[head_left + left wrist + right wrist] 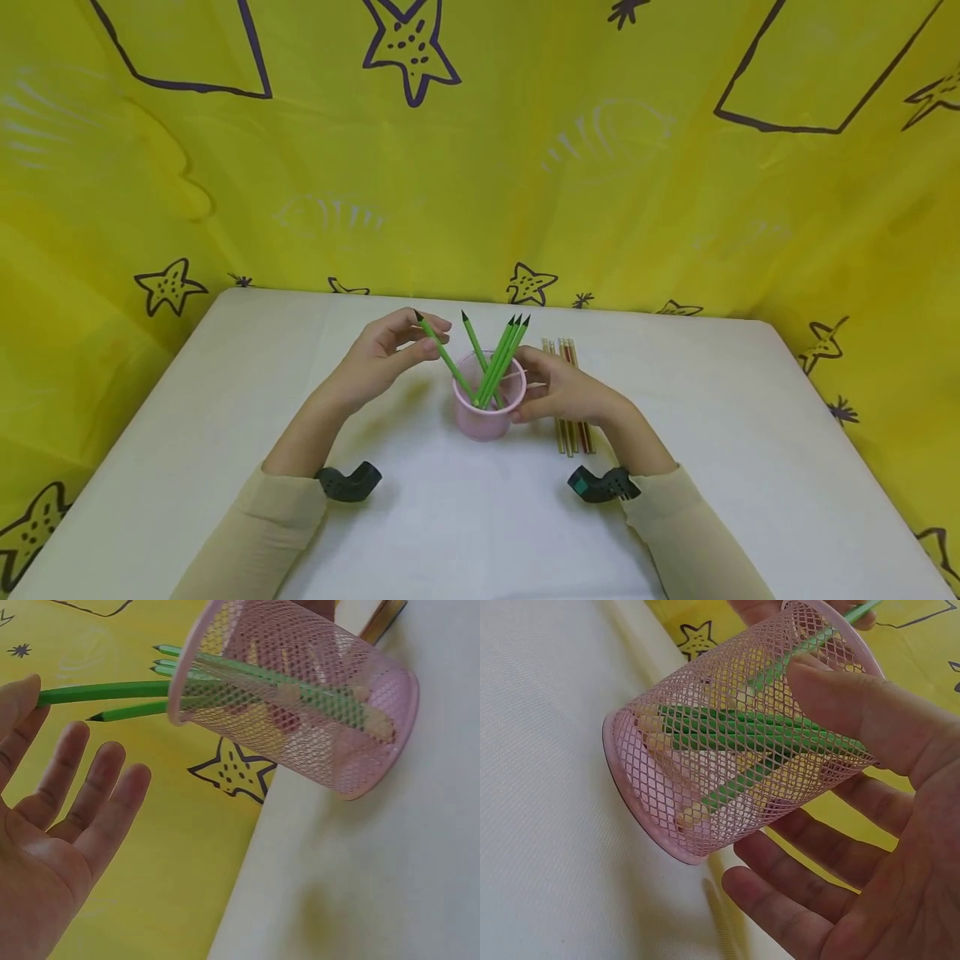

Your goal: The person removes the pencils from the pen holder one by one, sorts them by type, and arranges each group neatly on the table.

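Note:
My left hand (382, 354) pinches a green pencil (444, 354) near its dark tip, between thumb and finger. That pencil slants down into a pink mesh pencil cup (483, 425), its lower part inside the rim. Several other green pencils (495, 367) lean in the cup, dark points up. With my right hand (566, 390) I hold the cup from its right side, the thumb (855, 697) near the rim in the right wrist view. In the left wrist view the other left fingers (105, 780) are spread below the pinched pencil.
Several gold and reddish pencils (573, 433) lie side by side on the white table (420, 525), partly under my right hand. Behind the table hangs a yellow cloth (480, 208) with drawn stars and fish. Dark wrist devices (351, 483) sit at both cuffs.

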Available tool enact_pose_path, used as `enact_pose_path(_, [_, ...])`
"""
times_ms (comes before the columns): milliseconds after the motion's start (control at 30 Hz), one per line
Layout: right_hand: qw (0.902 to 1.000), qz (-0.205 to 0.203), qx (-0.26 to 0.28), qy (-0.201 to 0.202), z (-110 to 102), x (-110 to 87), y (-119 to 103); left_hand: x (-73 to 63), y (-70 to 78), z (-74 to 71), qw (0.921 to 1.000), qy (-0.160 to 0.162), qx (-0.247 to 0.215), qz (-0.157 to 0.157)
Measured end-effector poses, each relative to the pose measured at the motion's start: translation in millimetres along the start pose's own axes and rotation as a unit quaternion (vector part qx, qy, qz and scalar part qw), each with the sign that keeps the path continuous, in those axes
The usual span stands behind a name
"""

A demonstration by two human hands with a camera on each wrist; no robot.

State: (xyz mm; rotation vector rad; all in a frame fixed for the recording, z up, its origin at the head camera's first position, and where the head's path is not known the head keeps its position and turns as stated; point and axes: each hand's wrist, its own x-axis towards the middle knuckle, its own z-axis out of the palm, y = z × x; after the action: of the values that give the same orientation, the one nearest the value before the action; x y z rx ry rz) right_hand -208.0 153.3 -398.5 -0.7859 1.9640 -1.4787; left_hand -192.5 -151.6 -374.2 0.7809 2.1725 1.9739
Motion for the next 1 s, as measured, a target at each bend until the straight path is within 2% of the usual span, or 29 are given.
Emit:
enact_pose_path(267, [0.9999, 0.008, -0.002, 0.006, 0, -1.9, 1, -1.3, 9.6, -5.0, 0.9993, 0.012, -0.023, 0.026])
enact_pose_path(533, [1.0, 0.003, 0.001, 0.005, -1, -2.7, 3, -3.8, 21.7, -10.6, 0.996, 0.024, -0.065, 0.057])
enact_pose_path(800, [1.0, 0.001, -0.003, 0.006, 0, -2.6, 1, -8.2, 33.1, -18.9, 0.9923, 0.046, -0.088, 0.074])
enact_pose_path(1000, [1.0, -0.003, -0.003, 0.004, 0, -1.8, 1, -13.5, 38.8, -26.3, 0.9905, 0.076, -0.083, 0.08])
